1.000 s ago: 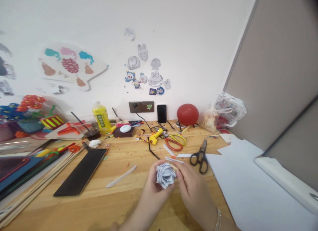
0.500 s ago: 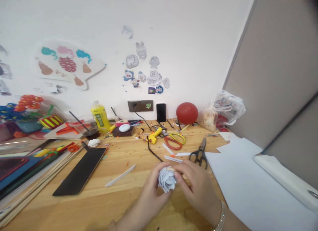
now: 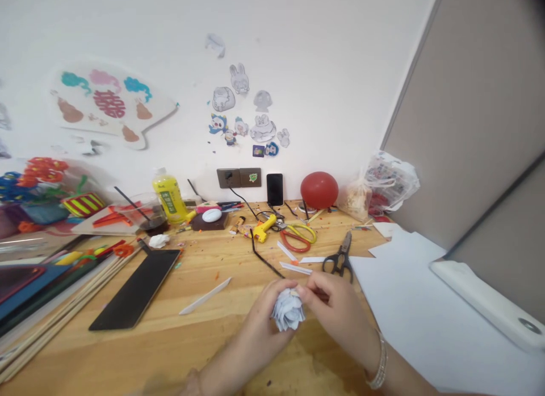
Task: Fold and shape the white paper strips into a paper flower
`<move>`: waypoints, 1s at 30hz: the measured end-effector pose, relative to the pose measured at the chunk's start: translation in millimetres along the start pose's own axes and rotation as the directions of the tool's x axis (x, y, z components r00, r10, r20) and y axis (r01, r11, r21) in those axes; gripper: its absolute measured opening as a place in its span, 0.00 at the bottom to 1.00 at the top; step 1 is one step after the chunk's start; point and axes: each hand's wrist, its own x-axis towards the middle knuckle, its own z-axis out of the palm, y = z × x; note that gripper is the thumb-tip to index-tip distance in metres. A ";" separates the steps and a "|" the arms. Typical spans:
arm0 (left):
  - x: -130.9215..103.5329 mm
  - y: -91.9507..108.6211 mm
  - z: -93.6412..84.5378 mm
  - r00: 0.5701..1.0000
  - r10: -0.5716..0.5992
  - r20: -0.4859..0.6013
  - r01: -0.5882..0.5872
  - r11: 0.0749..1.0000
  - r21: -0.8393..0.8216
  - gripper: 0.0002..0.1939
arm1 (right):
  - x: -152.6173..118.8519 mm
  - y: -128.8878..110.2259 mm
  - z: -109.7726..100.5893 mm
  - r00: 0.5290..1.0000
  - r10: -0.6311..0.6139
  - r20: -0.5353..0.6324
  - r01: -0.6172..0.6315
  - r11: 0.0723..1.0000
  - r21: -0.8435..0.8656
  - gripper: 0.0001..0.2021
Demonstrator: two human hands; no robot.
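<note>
Head cam: my L hand (image 3: 263, 323) is cupping paper flower (image 3: 288, 312) over table (image 3: 170, 348); R hand (image 3: 330, 298) is pinching its edge. I'm judging it light, crushable; best hold prob. around sides, w/o squashing petals (image 3: 283, 321).

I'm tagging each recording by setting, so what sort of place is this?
Probably a craft workspace, though whether home or studio isn't clear: a yellow glue gun and black-handled scissors lie on the wooden table, and the left hand holds a paper flower.
</note>
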 end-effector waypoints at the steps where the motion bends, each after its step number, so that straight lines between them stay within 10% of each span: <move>1: -0.1 -0.4 0.3 1.000 0.014 -0.004 -0.014 1.000 -0.002 0.26 | 0.1 0.5 0.6 1.000 0.005 0.000 -0.005 1.000 -0.008 0.17; 10: -1.5 1.8 0.9 0.997 -0.073 -0.040 0.070 0.996 -0.060 0.28 | 1.9 0.3 -4.1 0.991 -0.023 -0.128 0.029 0.999 0.044 0.17; 18: 2.4 7.2 0.8 0.994 -0.099 -0.042 0.095 0.992 -0.079 0.27 | 0.2 4.1 -6.1 0.871 -0.486 -0.062 0.444 0.836 -0.323 0.20; 30: 2.3 9.9 1.3 0.997 -0.050 -0.066 0.049 0.999 -0.017 0.27 | 0.6 3.2 -4.8 0.906 -0.424 0.011 0.402 0.850 -0.341 0.22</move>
